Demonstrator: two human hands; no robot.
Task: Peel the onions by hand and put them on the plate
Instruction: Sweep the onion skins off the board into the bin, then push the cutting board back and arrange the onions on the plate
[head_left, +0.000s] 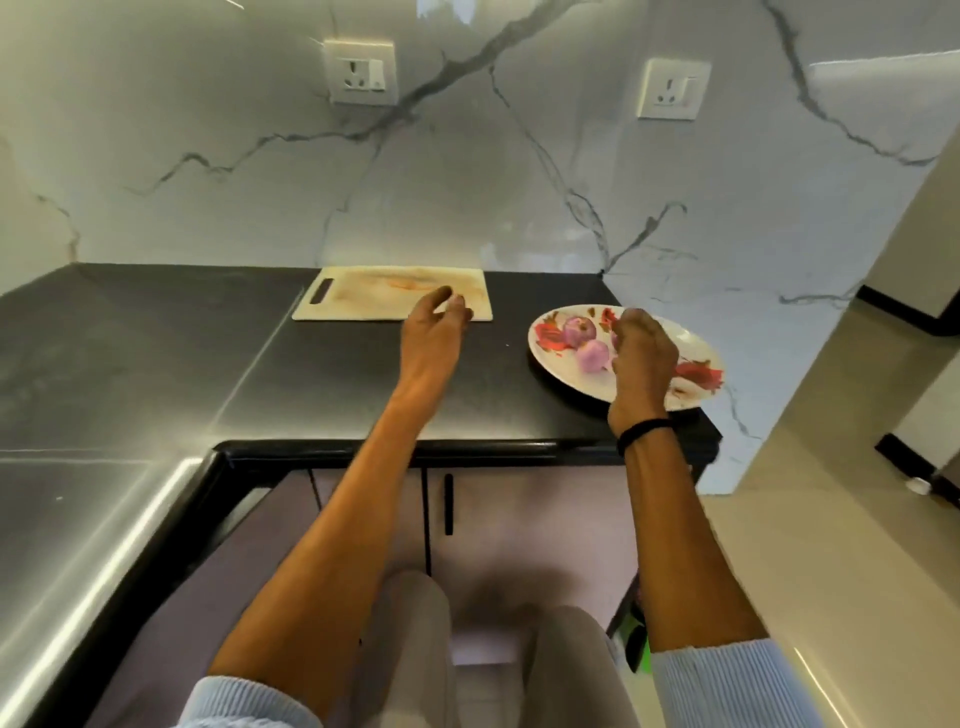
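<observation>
A white plate with red flowers sits at the right end of the dark counter. Two peeled purple onions lie on it, one farther back and one nearer. My right hand hovers over the plate with its fingers curled down. A sliver of a third purple onion shows at its fingertips; the rest is hidden by the hand. My left hand hangs over the right end of the cutting board, fingers loosely curled, with nothing visible in them.
Thin orange peel scraps lie on the cutting board, which sits against the marble wall. The counter's front edge runs below my forearms. The counter ends just right of the plate. Two wall sockets are above.
</observation>
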